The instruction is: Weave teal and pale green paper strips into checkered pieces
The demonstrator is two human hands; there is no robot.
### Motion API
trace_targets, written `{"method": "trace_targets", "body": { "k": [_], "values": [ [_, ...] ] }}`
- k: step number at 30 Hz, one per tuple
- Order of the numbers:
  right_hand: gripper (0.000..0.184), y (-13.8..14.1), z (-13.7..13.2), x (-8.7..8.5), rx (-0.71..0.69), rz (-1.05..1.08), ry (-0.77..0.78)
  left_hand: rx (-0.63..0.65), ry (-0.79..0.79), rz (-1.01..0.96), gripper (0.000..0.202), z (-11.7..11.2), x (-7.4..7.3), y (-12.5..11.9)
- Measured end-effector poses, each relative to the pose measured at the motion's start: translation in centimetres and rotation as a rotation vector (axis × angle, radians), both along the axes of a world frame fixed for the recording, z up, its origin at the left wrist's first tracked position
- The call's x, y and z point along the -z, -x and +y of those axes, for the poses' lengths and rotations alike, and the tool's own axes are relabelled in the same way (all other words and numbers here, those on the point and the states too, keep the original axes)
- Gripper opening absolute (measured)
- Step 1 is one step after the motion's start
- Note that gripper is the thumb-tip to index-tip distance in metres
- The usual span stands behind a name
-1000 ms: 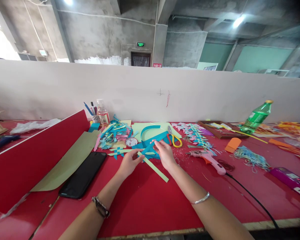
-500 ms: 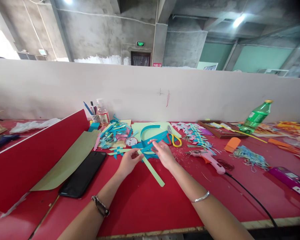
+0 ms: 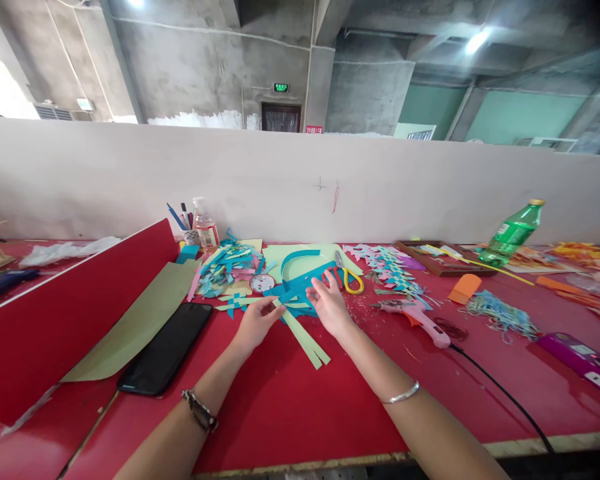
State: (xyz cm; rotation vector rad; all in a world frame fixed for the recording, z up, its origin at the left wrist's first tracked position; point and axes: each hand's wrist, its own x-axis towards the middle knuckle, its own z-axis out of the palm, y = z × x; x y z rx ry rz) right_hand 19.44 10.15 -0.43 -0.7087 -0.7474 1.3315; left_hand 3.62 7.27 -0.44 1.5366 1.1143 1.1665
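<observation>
My left hand (image 3: 258, 322) pinches paper strips where a blue strip and pale green strips cross. Two ends of the pale green strip (image 3: 306, 340) hang toward me, spread in a narrow V. To the right, my right hand (image 3: 327, 305) has its fingers apart and nothing between them, close to the blue strips (image 3: 300, 283). A curved blue strip (image 3: 300, 255) arches behind, over a pale green sheet (image 3: 275, 253). Scissors (image 3: 353, 280) with red and yellow handles lie just beyond my right hand. Woven blue and green strips (image 3: 235, 303) lie left of my fingers.
A black phone (image 3: 165, 350) and a curved green sheet (image 3: 135, 327) lie left, by a red divider (image 3: 80, 307). Strip scraps (image 3: 233, 267) pile behind. A pink glue gun (image 3: 415, 317) with its cord lies right, near a green bottle (image 3: 513, 233) and a purple power strip (image 3: 583, 363).
My right hand has let go of the blue strip and opened, drawing slightly away. The pale green strip ends have spread apart. My left hand has hardly moved.
</observation>
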Motion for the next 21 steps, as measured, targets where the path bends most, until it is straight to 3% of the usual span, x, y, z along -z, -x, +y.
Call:
{"method": "trace_targets", "body": {
  "k": [2, 7, 9, 12, 21],
  "values": [
    [0.052, 0.1, -0.2, -0.1, -0.043, 0.020, 0.024, 0.000, 0.015, -0.046, 0.029, 0.0, -0.1, 0.0],
    [0.026, 0.7, -1.2, -0.1, -0.447, -0.239, -0.005, 0.112, 0.032, -0.104, 0.027, -0.4, -0.5, -0.1],
    [0.022, 1.0, -1.5, 0.0, -0.431, -0.363, -0.053, 0.170, 0.038, -0.097, 0.027, -0.5, -0.6, -0.2],
    [0.019, 1.2, -1.4, 0.3, -0.295, -0.438, -0.110, 0.171, 0.022, -0.057, 0.025, -0.5, -0.6, -0.1],
    [0.017, 1.6, -1.6, -0.1, -0.243, -0.215, -0.031, 0.108, -0.024, 0.060, 0.028, -0.3, -0.4, -0.1]
  ]
}}
